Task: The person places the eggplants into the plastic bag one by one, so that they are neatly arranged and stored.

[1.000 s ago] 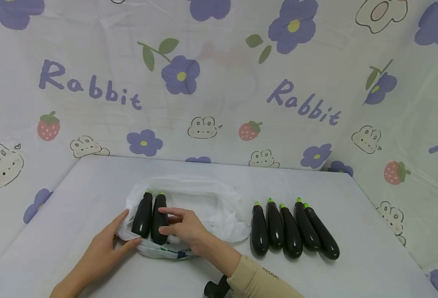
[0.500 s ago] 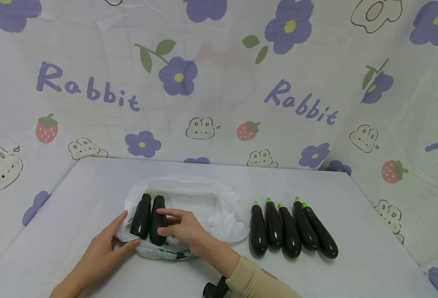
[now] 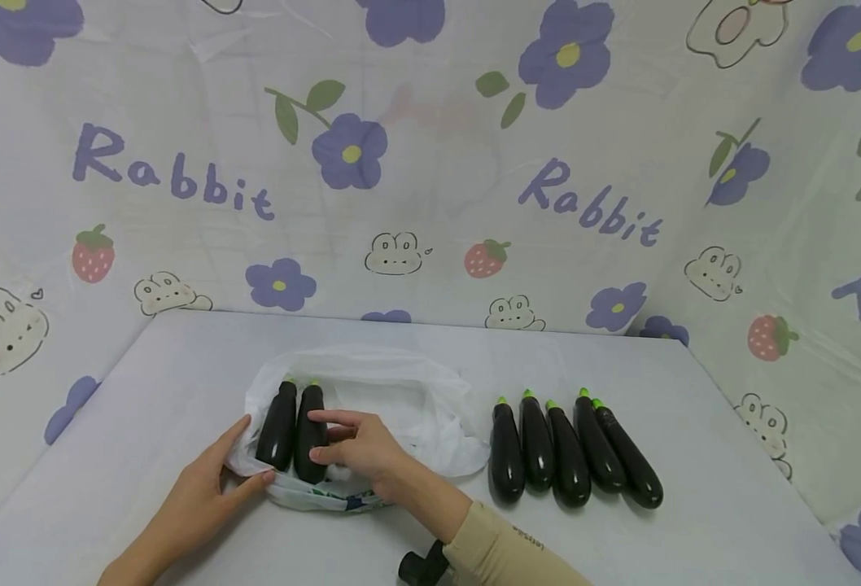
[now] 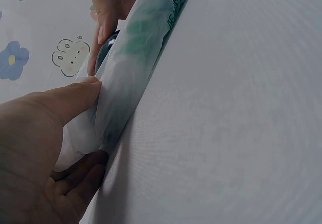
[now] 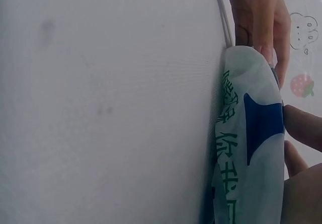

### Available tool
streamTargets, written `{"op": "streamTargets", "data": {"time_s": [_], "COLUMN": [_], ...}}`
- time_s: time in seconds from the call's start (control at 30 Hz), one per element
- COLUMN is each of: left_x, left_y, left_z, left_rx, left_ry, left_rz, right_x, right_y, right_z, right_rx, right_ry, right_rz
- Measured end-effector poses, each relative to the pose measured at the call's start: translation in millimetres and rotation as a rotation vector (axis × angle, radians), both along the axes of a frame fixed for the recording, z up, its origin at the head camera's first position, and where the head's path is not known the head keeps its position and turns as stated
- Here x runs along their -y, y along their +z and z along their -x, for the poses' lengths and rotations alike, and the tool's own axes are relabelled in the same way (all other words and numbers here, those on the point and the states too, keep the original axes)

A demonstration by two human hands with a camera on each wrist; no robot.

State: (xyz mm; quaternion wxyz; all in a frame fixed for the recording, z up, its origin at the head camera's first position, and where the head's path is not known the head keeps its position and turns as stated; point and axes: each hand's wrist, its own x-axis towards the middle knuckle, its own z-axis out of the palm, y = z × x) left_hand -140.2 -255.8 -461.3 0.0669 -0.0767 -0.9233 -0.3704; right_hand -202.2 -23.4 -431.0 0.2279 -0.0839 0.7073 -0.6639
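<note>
A white plastic bag lies with its mouth spread upward on the table. Inside its left part, two dark eggplants with green tips lie side by side. My left hand holds the bag's near left corner; in the left wrist view its thumb is on the rim and its fingers are lower on the outside. My right hand reaches over the near rim and grips the right-hand eggplant between thumb and fingers. In the right wrist view, the bag's printed side hides most of that hold.
Several more eggplants lie in a row to the right of the bag. A small black object shows beside the right sleeve at the near edge. A patterned cloth hangs behind the white table.
The view has shifted very slightly. Both hands, the bag and the eggplants keep the same positions relative to each other.
</note>
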Motion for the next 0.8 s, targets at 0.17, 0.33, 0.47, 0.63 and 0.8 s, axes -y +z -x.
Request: {"op": "streamTargets", "data": {"time_s": [0.17,0.33,0.47,0.63,0.8], "left_x": [-0.1,-0.6,-1.1,-1.8,-1.4], "left_y": [0.0,0.8,0.6,0.8,0.4], "left_z": [-0.3,-0.1,-0.3,-1.0,-1.0], "left_rx": [-0.003,-0.005,-0.015,-0.019,-0.018], "left_ry": [-0.004,-0.001,-0.002,-0.001,-0.002], "left_rz": [0.004,0.014,0.017,0.014,0.007], "right_x": [0.9,1.8,2.1,2.7,3.4], "right_y": [-1.1,-2.7,-3.5,-3.6,-1.9], "right_z": [-1.2,-1.2,-1.0,-1.4,-2.5], "right_rx": [-0.007,-0.024,-0.041,-0.075,-0.094], "right_ry": [-0.004,-0.002,-0.002,0.008,0.017], "right_rz": [0.005,0.004,-0.009,-0.042,-0.065]}}
